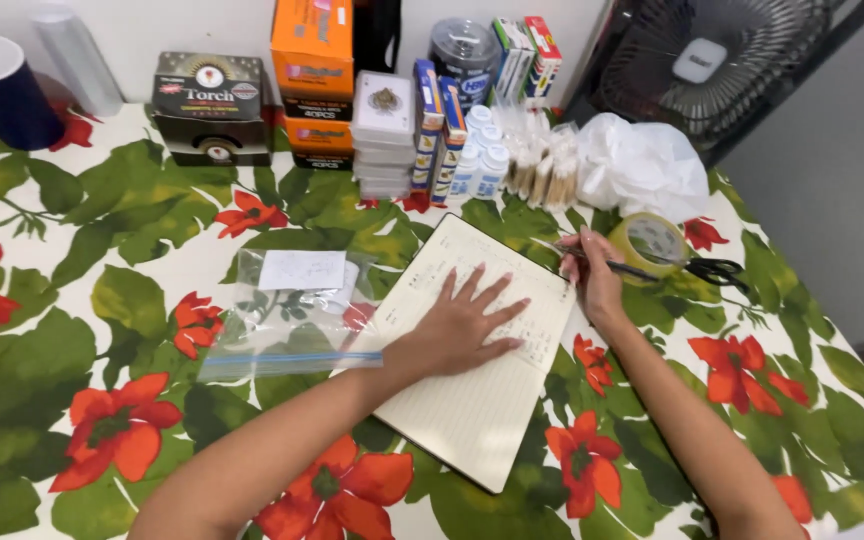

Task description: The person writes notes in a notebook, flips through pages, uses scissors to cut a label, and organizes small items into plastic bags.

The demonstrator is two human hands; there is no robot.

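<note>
Floral worktop (72, 330), boxes far. Left hand (467, 325) flat, open, pinning notebook (472, 360). Right hand (592, 280) grips pen (612, 265) at page edge. Looks mid-entry; next needs pen tip on page.

You have one notebook (472, 370) under your left hand (462, 325), one pen (602, 262) in your right hand (592, 285), one zip bag (287, 310) just left of it.

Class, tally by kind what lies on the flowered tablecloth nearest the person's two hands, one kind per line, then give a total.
Open notebook, under the left hand: 1
Pen, in the right hand: 1
Clear zip bag: 1
Tape roll: 1
Scissors: 1
Total: 5
</note>
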